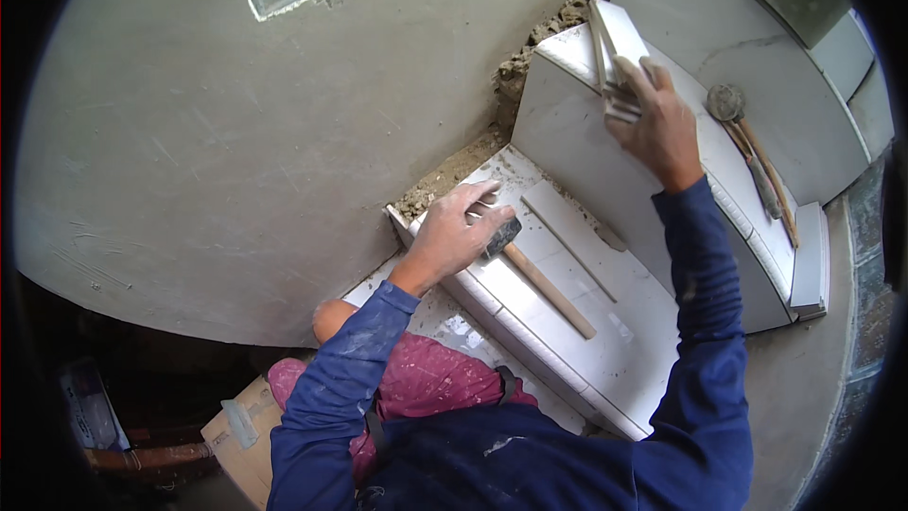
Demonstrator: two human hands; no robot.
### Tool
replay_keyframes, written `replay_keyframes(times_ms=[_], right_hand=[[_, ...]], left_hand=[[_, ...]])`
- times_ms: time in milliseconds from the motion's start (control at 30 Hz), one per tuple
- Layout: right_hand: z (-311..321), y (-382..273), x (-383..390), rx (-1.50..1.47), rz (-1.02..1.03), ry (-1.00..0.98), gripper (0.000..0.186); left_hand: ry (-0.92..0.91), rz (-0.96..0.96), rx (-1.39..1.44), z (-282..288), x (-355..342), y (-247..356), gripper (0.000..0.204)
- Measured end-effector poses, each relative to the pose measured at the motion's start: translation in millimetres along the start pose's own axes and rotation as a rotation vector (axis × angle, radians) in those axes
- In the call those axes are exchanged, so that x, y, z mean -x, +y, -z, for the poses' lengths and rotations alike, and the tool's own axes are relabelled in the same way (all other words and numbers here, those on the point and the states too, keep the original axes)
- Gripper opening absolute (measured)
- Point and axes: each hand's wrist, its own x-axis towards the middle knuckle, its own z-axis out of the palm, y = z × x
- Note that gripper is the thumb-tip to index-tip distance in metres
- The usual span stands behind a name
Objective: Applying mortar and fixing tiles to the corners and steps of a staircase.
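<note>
My right hand (662, 123) grips a few narrow white tile strips (620, 30) at the far end of the upper step. They lie side by side, with fingers and thumb closed around their near end. My left hand (454, 235) hovers by the edge of the lower step, its fingers curved and apart from the thumb. Just beside that thumb is the black head of a mallet (546, 290); its wooden handle lies diagonally across the tread. No firm grip on the mallet shows. Beyond the handle, a long tile strip (567, 238) rests on the same tread.
A second mallet (752, 137) and a trowel-like tool with a wooden handle lie on the upper tread (705, 166). Stacked tile pieces (810, 260) stand at its right end. Rough mortar (454, 170) lines the plastered wall (284, 132). A cardboard box (241, 440) sits at lower left.
</note>
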Motion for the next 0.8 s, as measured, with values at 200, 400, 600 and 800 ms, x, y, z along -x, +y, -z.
replay_keyframes(times_ms=[200,400,600,800], right_hand=[[25,-50,33,-0.117,-0.055,0.147,0.067],[10,-68,35,-0.312,-0.247,0.348,0.072],[5,-64,32,-0.730,-0.395,0.257,0.079],[-15,-52,31,-0.841,-0.456,0.290,0.072]], left_hand=[[-0.445,0.352,1.026,-31,-84,83,0.047],[-0.328,0.247,0.941,-27,-119,137,0.048],[-0.130,0.106,-0.123,-11,-146,172,0.056],[-0.131,0.034,-0.378,-17,-163,179,0.058]])
